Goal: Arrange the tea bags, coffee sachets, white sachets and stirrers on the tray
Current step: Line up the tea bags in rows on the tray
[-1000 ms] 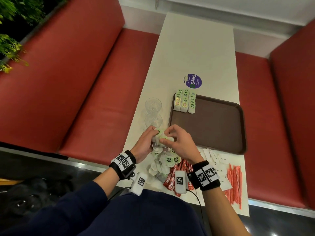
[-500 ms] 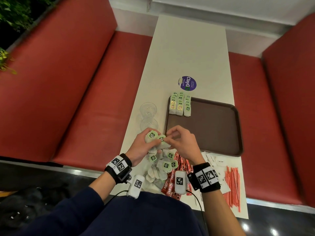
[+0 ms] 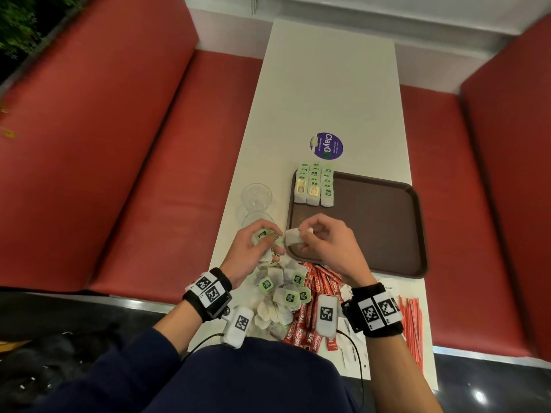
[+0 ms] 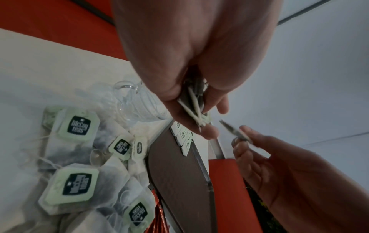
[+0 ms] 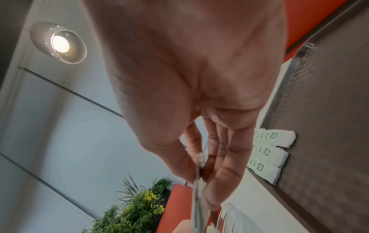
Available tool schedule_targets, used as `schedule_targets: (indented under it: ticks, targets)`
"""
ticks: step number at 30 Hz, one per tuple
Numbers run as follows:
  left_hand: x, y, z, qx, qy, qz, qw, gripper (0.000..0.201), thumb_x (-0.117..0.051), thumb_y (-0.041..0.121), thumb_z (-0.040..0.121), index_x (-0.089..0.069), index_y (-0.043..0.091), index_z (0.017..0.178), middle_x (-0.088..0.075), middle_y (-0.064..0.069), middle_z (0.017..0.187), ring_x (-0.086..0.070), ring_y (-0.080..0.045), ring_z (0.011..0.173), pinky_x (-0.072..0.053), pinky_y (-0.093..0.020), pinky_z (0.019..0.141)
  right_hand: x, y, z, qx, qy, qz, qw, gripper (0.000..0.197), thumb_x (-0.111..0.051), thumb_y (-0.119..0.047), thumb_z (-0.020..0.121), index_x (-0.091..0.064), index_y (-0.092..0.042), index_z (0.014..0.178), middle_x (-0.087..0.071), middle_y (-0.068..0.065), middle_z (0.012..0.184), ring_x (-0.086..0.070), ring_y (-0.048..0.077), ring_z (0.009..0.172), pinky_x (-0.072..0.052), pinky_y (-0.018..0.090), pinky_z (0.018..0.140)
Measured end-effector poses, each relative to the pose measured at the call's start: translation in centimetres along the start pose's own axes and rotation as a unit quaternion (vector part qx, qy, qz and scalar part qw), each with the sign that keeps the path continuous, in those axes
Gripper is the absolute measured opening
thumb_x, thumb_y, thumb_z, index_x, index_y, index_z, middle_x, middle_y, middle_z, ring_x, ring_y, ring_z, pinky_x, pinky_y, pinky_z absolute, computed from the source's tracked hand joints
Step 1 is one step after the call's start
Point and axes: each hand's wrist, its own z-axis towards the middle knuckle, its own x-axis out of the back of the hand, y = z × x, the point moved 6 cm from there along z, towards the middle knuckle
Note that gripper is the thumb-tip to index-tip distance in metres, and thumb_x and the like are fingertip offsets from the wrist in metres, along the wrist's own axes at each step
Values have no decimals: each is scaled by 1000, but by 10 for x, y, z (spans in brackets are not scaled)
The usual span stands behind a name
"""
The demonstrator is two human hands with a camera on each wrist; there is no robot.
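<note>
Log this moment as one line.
left hand: grips tea bags | right hand: pinches one white tea bag | brown plastic tray: three rows

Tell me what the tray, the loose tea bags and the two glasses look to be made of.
Tray: probably moulded plastic, matt brown, its surface finely textured in the right wrist view.
Loose tea bags: thin, semi-translucent filter paper, dark leaves showing through, with glossy green card tags.
Glasses: clear, with ribbed walls; glass or clear plastic, hard to tell.

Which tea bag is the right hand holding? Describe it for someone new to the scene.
Find the brown tray; at its near left corner the right hand pinches one tea bag. Unlike the rows laid on the tray's far left corner, it is held above the tray.
</note>
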Motion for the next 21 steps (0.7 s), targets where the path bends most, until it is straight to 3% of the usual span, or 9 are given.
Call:
schedule_targets:
  ticks: [2,4,7,10,11,16,19,21]
  targets:
    - [-5,4,1,3,-19,8,1000,11,-63,7,108,-69,6,117,-72,-15,114,-77,-30,83,-61,-33,69,3,-5,0,1,-19,-8,1000,18,-89,-30,92,-78,-27,106,-82,-2,97,-80,10,86,-66,29,82]
    - [-9,8,0,12,-30,-2,999,20,-62,12,109,-65,4,127,-76,-14,102,-75,-22,74,-59,-27,63,6,-10,0,9,-40,-23,999,28,-94,-28,87,-78,-28,109,-82,-3,97,-80,8,87,-62,20,76]
    - [-12,11,2,23,-24,-9,999,28,-60,23,109,-64,5,131,-75,-17,101,-75,-20,70,-58,-25,59,14,-15,6,22,-12,-45,999,14,-86,-15,93,-80,-24,102,-82,-2,87,-81,12,78,-66,26,77]
    - [-18,11,5,29,-40,-2,999,33,-62,38,106,-68,13,127,-78,-18,108,-77,-37,83,-66,-47,75,17,-16,15,38,11,-96,995,6,-81,-18,97,-80,-23,99,-80,-6,79,-79,8,70,-66,31,79]
    - [-20,9,7,30,-47,7,998,32,-66,38,105,-69,14,127,-78,-17,110,-77,-38,86,-66,-48,77,16,-17,17,46,7,-113,993,4,-81,-21,98,-80,-25,98,-80,-8,78,-78,6,68,-65,29,79]
    - [-26,8,16,9,-55,33,998,18,-73,20,104,-67,10,118,-80,-14,105,-73,-30,77,-59,-36,67,19,-25,24,92,43,-184,978,5,-81,-36,97,-84,-32,94,-70,-15,77,-64,-7,78,-45,10,68]
    - [-26,10,20,4,-17,27,999,15,-72,18,104,-68,10,116,-79,-9,92,-70,-24,67,-56,-30,63,18,-19,28,78,43,-131,987,6,-84,-37,94,-82,-32,98,-73,-17,88,-68,-7,86,-51,9,75]
    - [-25,8,24,6,-3,20,1000,19,-74,23,103,-70,12,118,-79,-17,96,-72,-33,72,-60,-38,67,13,-11,31,72,21,-100,992,5,-84,-34,94,-80,-31,97,-76,-15,88,-71,-2,85,-53,12,76]
